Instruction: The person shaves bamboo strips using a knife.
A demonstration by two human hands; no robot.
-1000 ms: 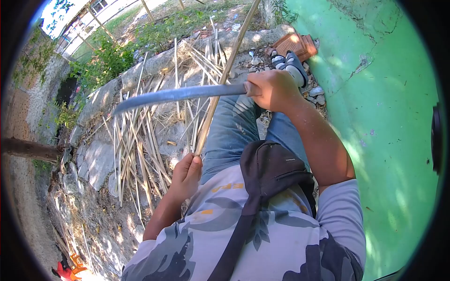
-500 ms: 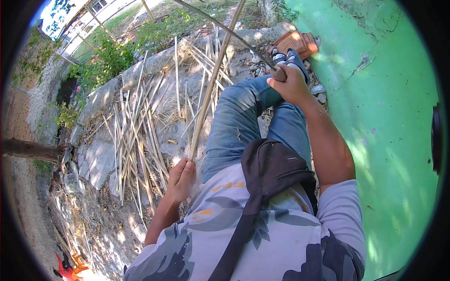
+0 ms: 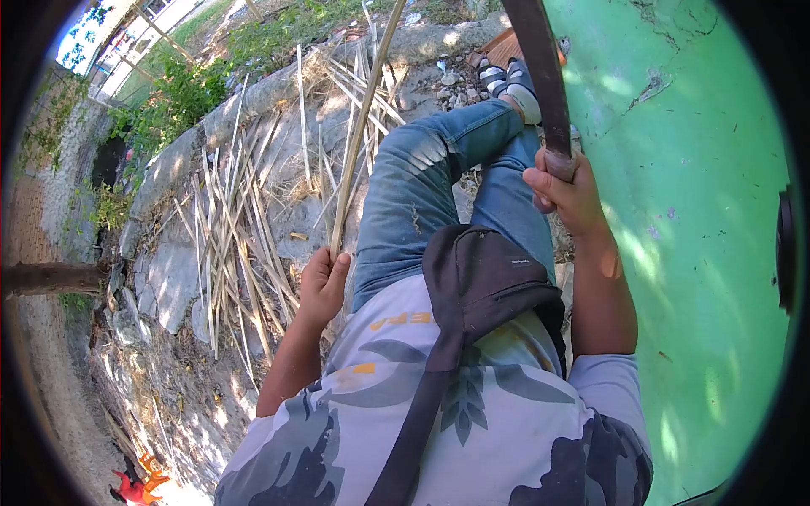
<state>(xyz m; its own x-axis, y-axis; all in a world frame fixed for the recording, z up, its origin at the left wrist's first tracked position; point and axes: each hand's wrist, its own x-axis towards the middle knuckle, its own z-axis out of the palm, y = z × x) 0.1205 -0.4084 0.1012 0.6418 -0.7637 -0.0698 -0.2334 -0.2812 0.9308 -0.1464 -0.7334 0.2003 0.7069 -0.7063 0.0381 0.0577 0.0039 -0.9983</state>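
Observation:
My left hand [image 3: 321,288] is closed around the near end of a long split bamboo strip [image 3: 365,126], which slants up and away past my knee. My right hand [image 3: 572,196] grips the short handle of a machete [image 3: 544,76] over my shins. Its dark, slightly curved blade points up and runs out of the top of the view, apart from the strip. To the left of my legs lies a loose pile of thin bamboo strips [image 3: 239,240]. More strips [image 3: 359,105] lie crossed farther ahead.
My jeans-clad legs [image 3: 422,181] are stretched out and crossed, with sandals [image 3: 509,80] near a reddish brick [image 3: 504,46]. A painted green floor [image 3: 683,253] lies at right, a rough concrete edge [image 3: 173,169] at left. A black bag [image 3: 489,278] rests on my belly.
My right hand has drawn back toward me and right. The machete has swung from slanting across the strip to pointing up, away from it. My left hand still holds the strip, slightly farther forward.

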